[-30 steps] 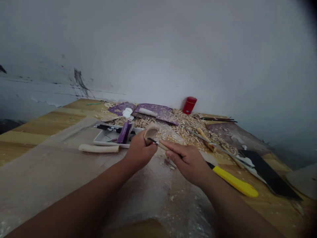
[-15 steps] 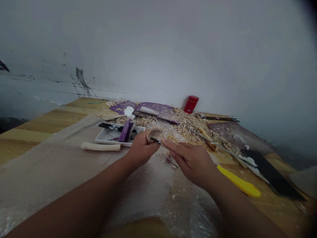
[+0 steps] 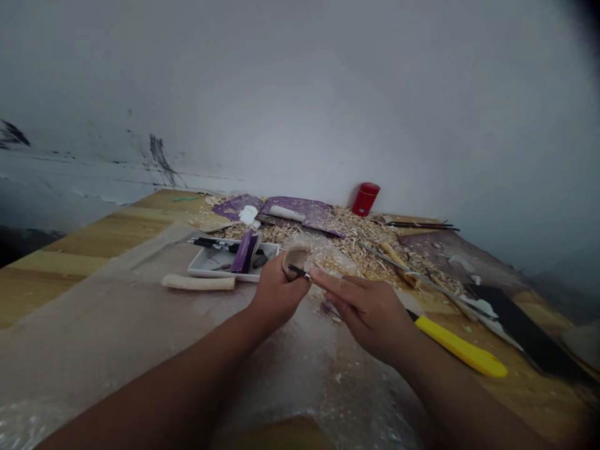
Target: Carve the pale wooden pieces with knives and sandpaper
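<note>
"Near the middle, toward six o'clock, what is that hollow wood piece (image 3: 294, 257)?"

"Something the left hand (image 3: 279, 292) wraps around, I think to hold it still."

"And the right hand (image 3: 375, 307)?"

"It pinches a small tool (image 3: 299, 271), with one finger stretched along it, maybe to steer the tip."

"Which way does the tool point?"

"To ten o'clock, at the hollow. Its long line runs from four to ten."

"And the wood piece?"

"Its mouth seems to face us, leaning toward four o'clock. The hand hides the rest, so I can't tell where its long line goes."

"Why is the white tray (image 3: 213, 274) at nine o'clock?"

"I guess to keep the purple packet (image 3: 244, 251) close. A yellow handle (image 3: 462, 345) lies at four o'clock, near the right hand."
</note>
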{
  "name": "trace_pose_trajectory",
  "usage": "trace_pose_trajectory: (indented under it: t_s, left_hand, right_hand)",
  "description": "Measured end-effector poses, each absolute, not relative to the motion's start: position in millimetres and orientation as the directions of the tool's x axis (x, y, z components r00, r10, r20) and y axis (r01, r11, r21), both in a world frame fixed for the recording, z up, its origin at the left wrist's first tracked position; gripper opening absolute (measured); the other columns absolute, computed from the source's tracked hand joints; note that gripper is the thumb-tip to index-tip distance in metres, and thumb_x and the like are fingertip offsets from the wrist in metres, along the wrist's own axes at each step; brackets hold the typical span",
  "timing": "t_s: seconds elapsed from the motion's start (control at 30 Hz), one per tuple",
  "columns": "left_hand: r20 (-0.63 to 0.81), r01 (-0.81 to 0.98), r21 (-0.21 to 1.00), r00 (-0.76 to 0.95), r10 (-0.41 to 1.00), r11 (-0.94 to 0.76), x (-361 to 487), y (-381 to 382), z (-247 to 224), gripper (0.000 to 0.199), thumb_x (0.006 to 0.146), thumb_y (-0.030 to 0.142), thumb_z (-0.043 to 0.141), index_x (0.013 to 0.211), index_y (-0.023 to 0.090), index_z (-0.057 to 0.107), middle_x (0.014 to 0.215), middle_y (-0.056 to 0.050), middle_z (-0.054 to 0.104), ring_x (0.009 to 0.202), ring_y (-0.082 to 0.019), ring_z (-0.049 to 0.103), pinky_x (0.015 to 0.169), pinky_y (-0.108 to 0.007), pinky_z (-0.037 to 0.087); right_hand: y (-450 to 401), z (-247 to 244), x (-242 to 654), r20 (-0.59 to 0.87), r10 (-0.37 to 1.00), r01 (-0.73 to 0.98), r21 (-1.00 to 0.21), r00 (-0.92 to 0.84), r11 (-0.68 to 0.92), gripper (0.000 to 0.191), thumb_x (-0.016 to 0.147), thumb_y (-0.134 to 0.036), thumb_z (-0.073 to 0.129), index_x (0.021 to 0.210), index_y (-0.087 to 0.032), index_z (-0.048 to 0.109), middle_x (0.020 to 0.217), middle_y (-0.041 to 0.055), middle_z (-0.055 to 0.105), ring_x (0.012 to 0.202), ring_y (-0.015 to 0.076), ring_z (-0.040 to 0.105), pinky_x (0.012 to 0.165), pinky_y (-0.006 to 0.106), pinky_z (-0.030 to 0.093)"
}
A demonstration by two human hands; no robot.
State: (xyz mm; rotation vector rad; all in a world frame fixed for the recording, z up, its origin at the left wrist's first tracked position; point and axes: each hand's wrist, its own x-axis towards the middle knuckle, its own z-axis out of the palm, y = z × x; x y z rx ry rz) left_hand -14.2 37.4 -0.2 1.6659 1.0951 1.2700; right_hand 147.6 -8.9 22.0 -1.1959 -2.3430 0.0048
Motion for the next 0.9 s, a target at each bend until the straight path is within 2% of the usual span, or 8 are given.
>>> trace_pose_trajectory:
  t_s: [0.13, 0.33, 0.47, 0.7, 0.9]
  left_hand:
    - [0.262, 0.117, 0.953, 0.149, 0.953, -0.280, -13, 37, -3, 0.014, 0.062, 0.016, 0.053, 0.059, 0.017, 0.039, 0.046, 0.009, 0.030, 0.043, -0.005, 0.025, 0.043, -0.019, 0.023]
    - [0.221, -0.049, 0.975, 0.217, 0.951, -0.216, -11, 41, -10, 0.015, 0.066, 0.020, 0.053, 0.062, 0.018, 0.039, 0.046, 0.009, 0.034, 0.042, -0.005, 0.029, 0.045, -0.019, 0.026]
    - [0.229, 0.059, 0.967, 0.244, 0.943, -0.250, -15, 43, -9, 0.015, 0.068, 0.023, 0.053, 0.062, 0.017, 0.041, 0.047, 0.009, 0.037, 0.043, -0.005, 0.032, 0.046, -0.020, 0.027]
    - [0.283, 0.158, 0.932, 0.246, 0.927, -0.326, -18, 46, -5, 0.012, 0.071, 0.027, 0.051, 0.068, 0.017, 0.046, 0.052, 0.007, 0.042, 0.047, -0.007, 0.037, 0.048, -0.020, 0.030]
    - [0.359, 0.189, 0.893, 0.247, 0.900, -0.408, -19, 49, -4, 0.010, 0.071, 0.025, 0.050, 0.067, 0.016, 0.048, 0.059, 0.005, 0.040, 0.055, -0.008, 0.035, 0.052, -0.019, 0.030]
  right_hand:
    - [-9, 21, 146, 0.445, 0.760, 0.754, -0.242, -0.473, 0.611, 0.041, 0.087, -0.025, 0.035, 0.128, -0.028, 0.036, 0.073, 0.0020, 0.059, 0.063, 0.0115, 0.052, 0.058, 0.022, 0.039]
    - [-6, 17, 146, 0.437, 0.789, 0.748, -0.316, -0.431, 0.584, 0.040, 0.087, -0.026, 0.034, 0.127, -0.029, 0.037, 0.080, 0.0018, 0.061, 0.066, 0.0118, 0.054, 0.061, 0.024, 0.041]
    - [-6, 20, 150, 0.464, 0.778, 0.760, -0.286, -0.423, 0.584, 0.038, 0.086, -0.025, 0.035, 0.124, -0.029, 0.042, 0.080, 0.0022, 0.060, 0.065, 0.0117, 0.054, 0.060, 0.024, 0.040]
    - [-8, 27, 156, 0.467, 0.759, 0.812, -0.133, -0.454, 0.568, 0.039, 0.083, -0.023, 0.039, 0.121, -0.028, 0.046, 0.071, 0.0009, 0.060, 0.060, 0.0111, 0.053, 0.056, 0.022, 0.037]
    - [-9, 29, 159, 0.436, 0.787, 0.838, -0.123, -0.436, 0.532, 0.037, 0.083, -0.025, 0.040, 0.118, -0.031, 0.048, 0.072, 0.0003, 0.064, 0.062, 0.0121, 0.056, 0.057, 0.023, 0.040]
